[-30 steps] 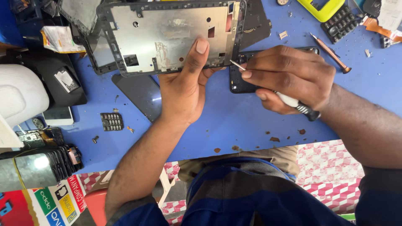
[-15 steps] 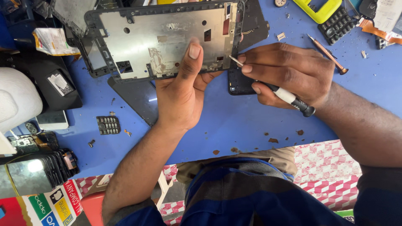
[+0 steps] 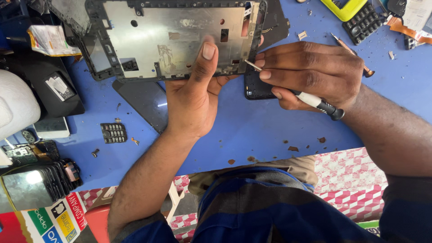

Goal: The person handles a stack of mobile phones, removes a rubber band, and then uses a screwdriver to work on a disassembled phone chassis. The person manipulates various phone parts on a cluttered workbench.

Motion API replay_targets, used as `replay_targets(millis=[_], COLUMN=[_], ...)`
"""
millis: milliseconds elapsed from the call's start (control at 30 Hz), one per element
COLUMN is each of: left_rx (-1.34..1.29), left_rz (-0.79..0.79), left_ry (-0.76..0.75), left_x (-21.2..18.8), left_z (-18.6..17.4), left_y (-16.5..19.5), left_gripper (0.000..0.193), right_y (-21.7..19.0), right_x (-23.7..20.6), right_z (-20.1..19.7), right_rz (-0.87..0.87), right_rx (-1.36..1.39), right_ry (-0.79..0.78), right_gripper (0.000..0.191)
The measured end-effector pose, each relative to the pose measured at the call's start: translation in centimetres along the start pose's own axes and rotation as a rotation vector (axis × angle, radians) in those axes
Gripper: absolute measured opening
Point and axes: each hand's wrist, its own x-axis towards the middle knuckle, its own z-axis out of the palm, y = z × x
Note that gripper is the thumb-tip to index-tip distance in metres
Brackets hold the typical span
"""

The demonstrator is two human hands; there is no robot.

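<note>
Table: we work over a blue table [image 3: 252,130], its surface chipped in brown spots near the front edge.
Frame: we hold a large rectangular tablet frame, black plastic around a grey metal plate [image 3: 173,38], at the top middle of the view, tilted up off the table, with a dark flat panel [image 3: 144,101] lying beneath it.
Left hand: our left hand [image 3: 191,96] grips the frame's lower edge, the thumb pressed flat on the metal plate and the fingers clenched behind it, hidden from us.
Right hand: our right hand [image 3: 310,74] sits just right of the frame, its fingers pinched around a small screwdriver with a white shaft and black end cap [image 3: 315,101]; the thin metal tip touches the frame's lower right corner.
Black device: a small black phone body [image 3: 257,89] lies on the table, partly under our right hand.
Keypads: a small black keypad [image 3: 113,132] lies left of our left forearm; a second black keypad [image 3: 363,22] rests at upper right beside a yellow-green casing [image 3: 344,6].
Spare tool: a copper-coloured screwdriver [image 3: 350,53] lies behind our right hand.
</note>
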Motion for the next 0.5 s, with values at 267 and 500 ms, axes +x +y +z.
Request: replay_targets(millis=[267, 500], left_rx=[0.003, 0.06], left_rz=[0.002, 0.061], left_ry=[0.049, 0.027], left_x=[-0.19, -0.19], left_z=[-0.24, -0.21], left_y=[-0.26, -0.29], left_gripper=[0.025, 0.024], right_y=[0.43, 0.29], right_x=[-0.2, -0.08], right_z=[-0.17, -0.02], right_rz=[-0.029, -0.006], right_rx=[0.048, -0.014], right_ry=[-0.028, -0.038], right_gripper=[0.016, 0.016])
